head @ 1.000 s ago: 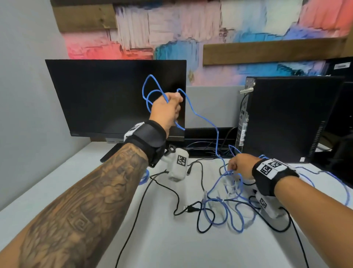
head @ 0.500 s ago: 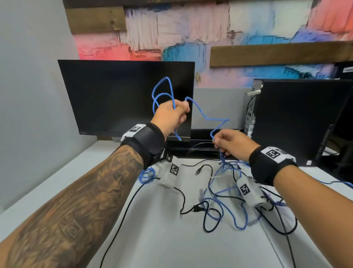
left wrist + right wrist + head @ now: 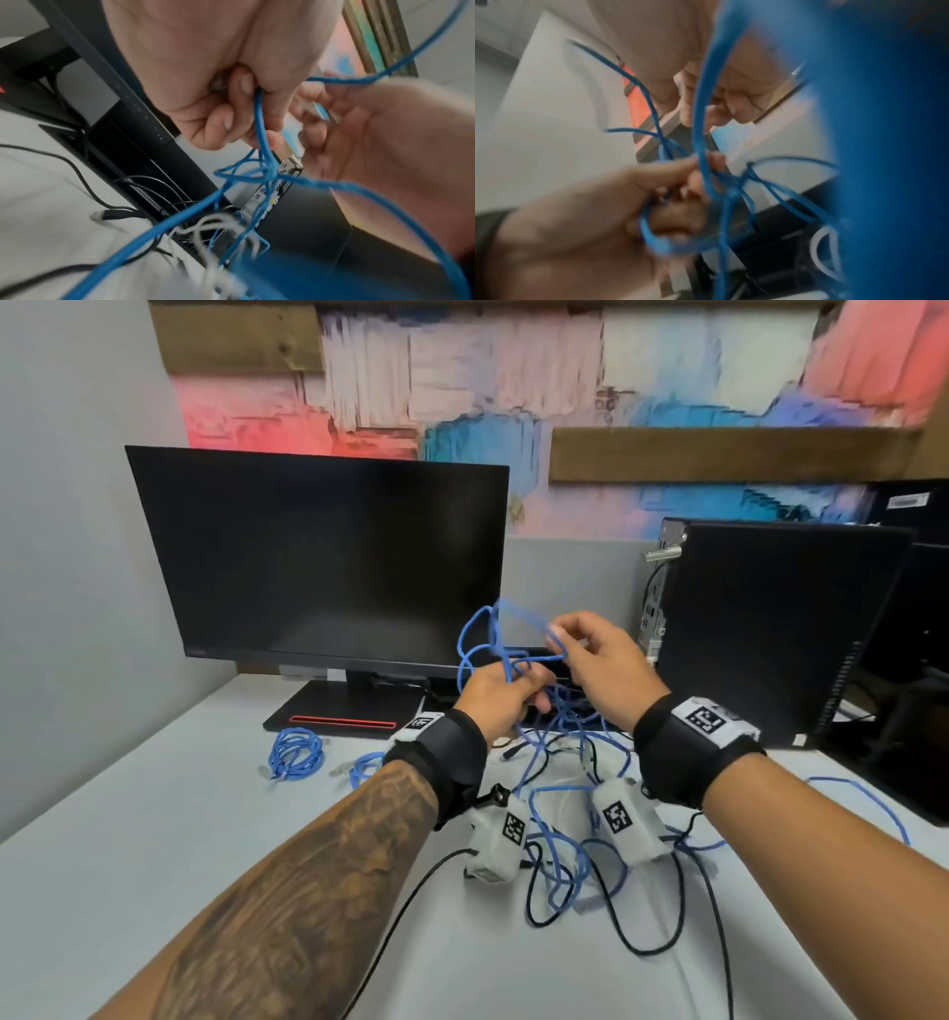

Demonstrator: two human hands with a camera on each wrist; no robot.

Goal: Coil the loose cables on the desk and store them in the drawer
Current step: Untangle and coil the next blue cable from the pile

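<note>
A long blue cable stands in loose loops in front of the monitor's lower right corner. My left hand grips the gathered loops in its fist; the left wrist view shows a strand leaving the curled fingers. My right hand is close to the right of it and pinches another strand of the same cable. The rest of the blue cable hangs into a tangle on the desk with black cables. A coiled blue cable lies at the left.
A black monitor on its stand fills the back left. A black PC tower stands at the right. A second small blue cable lies by my left wrist. The white desk spreads to the front left. No drawer shows.
My left hand came down and right with its loops. My right hand rose from the tangle on the desk, carrying a strand up beside the left hand.
</note>
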